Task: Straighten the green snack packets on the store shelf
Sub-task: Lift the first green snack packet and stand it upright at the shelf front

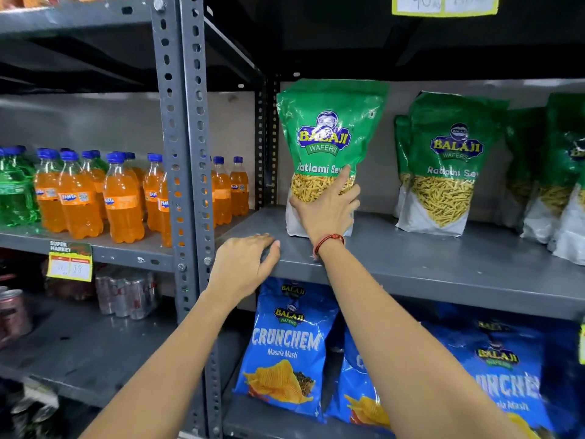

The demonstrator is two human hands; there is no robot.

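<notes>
A green Ratlami Sev packet (329,134) stands upright at the left end of the grey shelf (443,267). My right hand (329,210) presses flat against its lower front, fingers spread over the clear window. My left hand (243,264) rests on the shelf's front edge to the left of the packet, holding nothing. More green packets stand further right: one pair (443,160) in the middle, and several others (557,172) at the right edge, leaning and partly cut off.
A grey perforated upright (186,153) divides the bays. Orange soda bottles (95,198) and green bottles (12,191) fill the left shelf. Blue Crunchem bags (285,346) hang below. Cans (126,296) sit lower left beside a yellow price tag (69,264).
</notes>
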